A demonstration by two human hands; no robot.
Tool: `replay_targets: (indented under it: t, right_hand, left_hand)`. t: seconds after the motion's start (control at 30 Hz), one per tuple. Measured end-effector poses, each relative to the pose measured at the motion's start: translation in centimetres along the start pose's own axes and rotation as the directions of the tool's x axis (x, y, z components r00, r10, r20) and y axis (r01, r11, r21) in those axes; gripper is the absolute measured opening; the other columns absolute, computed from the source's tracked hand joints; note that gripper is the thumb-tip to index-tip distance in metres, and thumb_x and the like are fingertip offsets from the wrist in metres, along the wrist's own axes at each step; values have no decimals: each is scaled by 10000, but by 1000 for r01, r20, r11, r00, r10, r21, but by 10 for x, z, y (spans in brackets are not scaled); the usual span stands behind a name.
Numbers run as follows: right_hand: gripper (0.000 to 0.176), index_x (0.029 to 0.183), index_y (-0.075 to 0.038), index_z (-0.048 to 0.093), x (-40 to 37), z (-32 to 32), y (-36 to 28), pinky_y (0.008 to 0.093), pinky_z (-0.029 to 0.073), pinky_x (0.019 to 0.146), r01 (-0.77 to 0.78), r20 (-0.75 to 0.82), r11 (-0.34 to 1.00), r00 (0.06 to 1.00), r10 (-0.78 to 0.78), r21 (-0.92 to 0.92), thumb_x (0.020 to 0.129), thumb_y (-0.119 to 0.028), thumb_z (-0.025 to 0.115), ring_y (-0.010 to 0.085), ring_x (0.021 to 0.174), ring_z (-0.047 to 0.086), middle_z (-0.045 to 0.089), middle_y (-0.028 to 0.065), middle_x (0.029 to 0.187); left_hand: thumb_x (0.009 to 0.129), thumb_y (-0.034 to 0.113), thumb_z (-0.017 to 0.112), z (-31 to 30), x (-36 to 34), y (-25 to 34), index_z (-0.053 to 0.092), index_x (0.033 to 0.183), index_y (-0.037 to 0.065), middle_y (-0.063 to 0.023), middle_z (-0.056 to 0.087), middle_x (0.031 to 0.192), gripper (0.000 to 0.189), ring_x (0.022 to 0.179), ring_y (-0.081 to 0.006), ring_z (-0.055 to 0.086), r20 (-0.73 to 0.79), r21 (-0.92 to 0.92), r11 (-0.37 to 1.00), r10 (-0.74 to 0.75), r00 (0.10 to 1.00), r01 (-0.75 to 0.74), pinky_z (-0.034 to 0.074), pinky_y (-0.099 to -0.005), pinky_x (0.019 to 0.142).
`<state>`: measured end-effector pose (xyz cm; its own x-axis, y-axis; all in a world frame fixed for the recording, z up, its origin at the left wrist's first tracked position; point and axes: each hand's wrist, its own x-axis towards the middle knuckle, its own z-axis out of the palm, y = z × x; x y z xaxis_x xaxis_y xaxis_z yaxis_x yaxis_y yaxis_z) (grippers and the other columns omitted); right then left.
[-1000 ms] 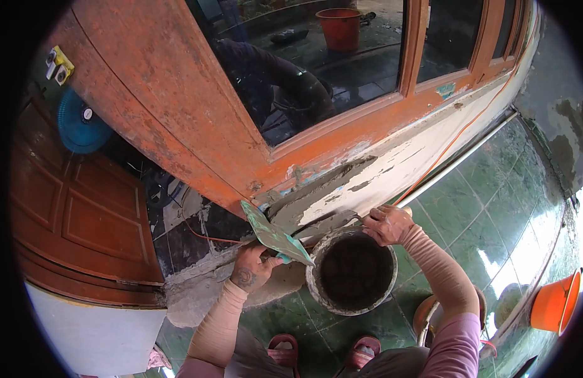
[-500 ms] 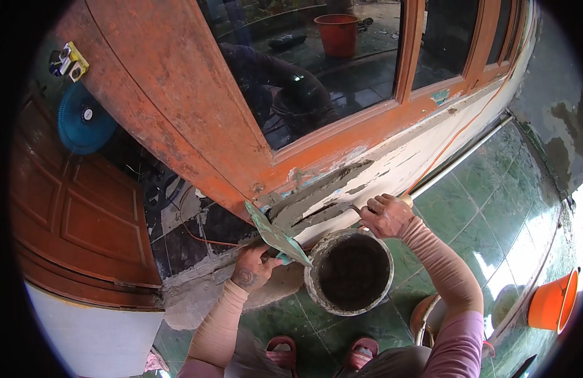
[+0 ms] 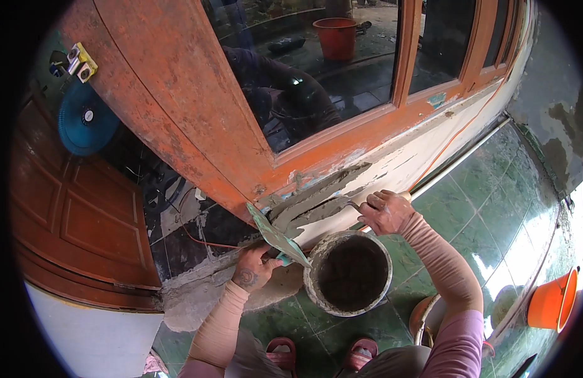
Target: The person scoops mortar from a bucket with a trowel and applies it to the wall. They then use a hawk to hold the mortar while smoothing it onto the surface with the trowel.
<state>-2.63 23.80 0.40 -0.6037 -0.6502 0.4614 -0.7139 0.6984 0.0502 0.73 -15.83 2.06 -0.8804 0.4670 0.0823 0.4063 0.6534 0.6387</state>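
Note:
My left hand is closed around the handle of a flat green board, which is tilted beside the wall's lower edge. A trowel is gripped in my right hand; its blade is mostly hidden, with a bit of metal showing at the fingers against the wall. Wet grey mortar lies in streaks on the pale wall under the orange wooden frame. Below and between my hands stands a round bucket with dark grey mortar inside.
An orange bucket lies tilted at the right, and another container stands by my right arm. A white pipe and orange cord run along the wall base. At the left are a blue fan and brown door.
My right hand has shifted slightly up and left along the wall. The lower mortar streak looks broader and smoother. My left hand and the board have hardly moved.

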Motion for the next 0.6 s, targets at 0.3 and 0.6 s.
replay_targets:
  t: [0.3, 0.6]
  right_hand:
    - [223, 923, -90, 574, 7, -1, -1, 415, 538, 654, -4, -43, 999, 999, 6, 47, 906, -292, 668, 292, 713, 652, 581, 95, 788]
    - [220, 931, -94, 581, 10, 0, -6, 420, 541, 660, -36, -77, 994, 996, 44, 107, 914, -297, 664, 299, 704, 647, 578, 97, 782]
  left_hand:
    - [819, 229, 788, -2, 1, 7, 680, 1119, 45, -190, 702, 967, 368, 855, -401, 664, -33, 10, 1000, 29, 999, -29, 516, -454, 782]
    - [829, 224, 782, 2, 1, 0, 674, 1146, 57, -181, 695, 920, 374, 782, -377, 656, -61, 2, 997, 78, 995, -78, 516, -440, 750]
